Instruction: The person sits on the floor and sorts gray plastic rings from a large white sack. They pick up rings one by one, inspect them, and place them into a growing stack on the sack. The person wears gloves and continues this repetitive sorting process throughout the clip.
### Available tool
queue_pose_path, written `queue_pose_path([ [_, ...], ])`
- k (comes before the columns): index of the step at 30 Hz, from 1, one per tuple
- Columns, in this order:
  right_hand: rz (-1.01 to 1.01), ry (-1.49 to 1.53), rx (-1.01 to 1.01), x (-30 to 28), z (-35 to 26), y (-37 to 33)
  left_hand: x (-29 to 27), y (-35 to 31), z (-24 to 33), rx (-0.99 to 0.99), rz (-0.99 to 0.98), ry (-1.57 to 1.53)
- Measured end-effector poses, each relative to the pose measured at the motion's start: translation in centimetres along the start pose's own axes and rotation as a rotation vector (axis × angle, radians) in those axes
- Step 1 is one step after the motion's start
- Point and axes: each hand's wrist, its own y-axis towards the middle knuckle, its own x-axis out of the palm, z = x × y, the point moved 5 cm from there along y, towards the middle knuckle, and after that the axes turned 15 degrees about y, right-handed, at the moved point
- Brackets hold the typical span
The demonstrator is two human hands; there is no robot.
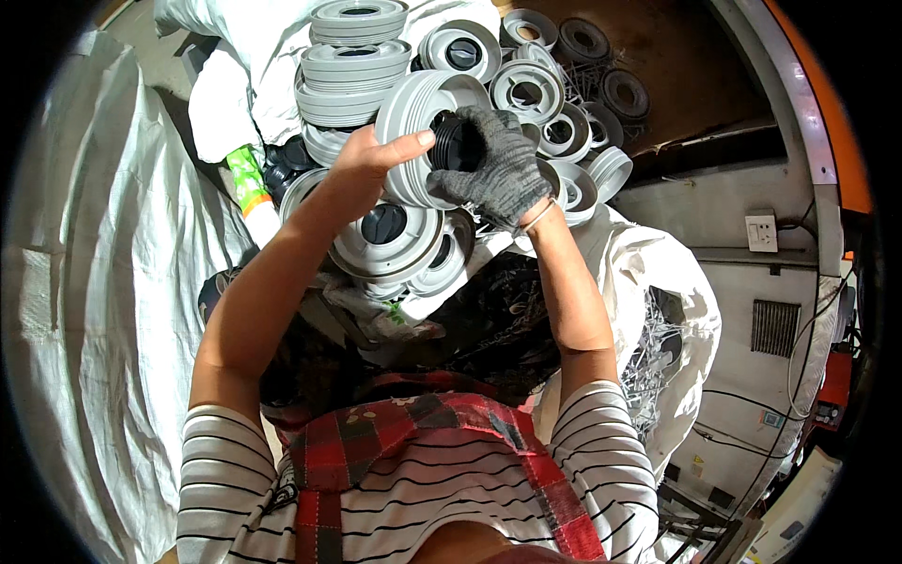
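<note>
- Fingers, left: the bare left hand (366, 164) grips the wall of a grey ring (411, 103), thumb extended across it toward the centre.
- Fingers, right: the gloved right hand (498, 164) is curved around a black threaded insert (455, 146), thumb below, fingers above.
- Location of work: the ring is raised and tilted in front of the stacked parts; the insert is at its centre opening. Full seating cannot be determined; the glove covers part of the joint.
- Progress (judgement): this unit appears to be mid-assembly or mid-check.
- Apparently complete: a flanged ring (349, 246) just below the hands has a black centre fitted, as does an upper ring (434, 45) beyond them.
- Apparently remaining: an open-centred ring (502, 89) and several similar parts to the right. The centres of the ring stack (349, 80) are only partly visible; its status is uncertain.
- Materials: rings appear to be moulded matt plastic, circular, with stepped, grooved walls. The insert is glossy black with ribbed sides. The glove is grey knit.
- Surroundings: dark rings (609, 92) lie at the far right of the pile. An open white bag (700, 310) contains thin, pale strips (648, 371). A creased white woven sheet (103, 310) hangs in folds at left.
</note>
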Motion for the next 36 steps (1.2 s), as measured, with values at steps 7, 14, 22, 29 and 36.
queue_pose_path([
  [7, -0.045, 0.005, -0.159, -0.3, -0.1, -0.4, 0.4, 0.6, 1.2, -0.01, -0.09, 0.009],
  [14, 0.067, 0.24, -0.021, -0.5, 1.3, -0.4, 1.0, 0.3, 1.3, 0.018, 0.028, 0.184],
  [22, 0.149, 0.118, -0.142, 0.4, 0.7, -0.7, 0.8, -0.4, 1.0, 0.002, 0.115, 0.176],
  [29, 0.137, 0.429, 0.079, 1.0, 2.1, -0.7, 1.1, -1.3, 2.1, 0.018, 0.076, 0.293],
  [36, 0.168, 0.676, 0.22, 1.8, 2.4, -0.5, 1.9, -2.6, 2.7, 0.243, 0.124, 0.506],
])
